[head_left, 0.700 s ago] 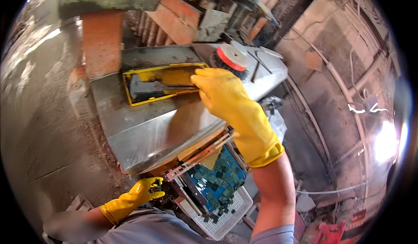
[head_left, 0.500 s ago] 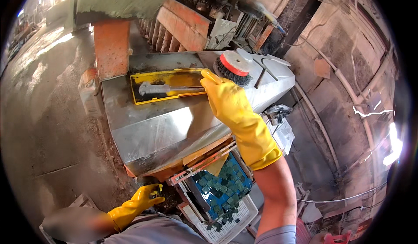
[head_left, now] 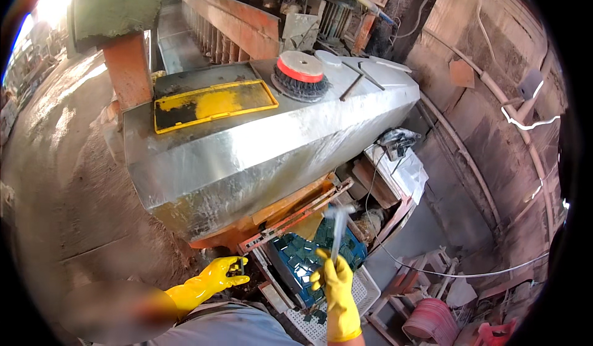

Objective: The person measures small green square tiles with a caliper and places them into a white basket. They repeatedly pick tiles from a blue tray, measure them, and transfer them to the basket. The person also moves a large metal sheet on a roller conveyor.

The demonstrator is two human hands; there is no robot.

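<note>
Gloves (head_left: 219,276) look glossy and rubbery, the hammer (head_left: 339,227) metallic, the housing (head_left: 247,145) shiny metal.

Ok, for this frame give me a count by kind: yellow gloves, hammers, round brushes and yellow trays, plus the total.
Yellow gloves: 2, on left hand and right hand
Hammer: 1, in the right hand
Round brush: 1
Yellow tray: 1
Total: 5

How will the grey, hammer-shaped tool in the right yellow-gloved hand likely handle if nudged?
The tool is probably stiff: its slim shaft looks straight, though blurred. It may be top-heavy, since the crosswise head sits at the far end from the right hand. A nudge there might twist it, as the head juts sideways.
</note>
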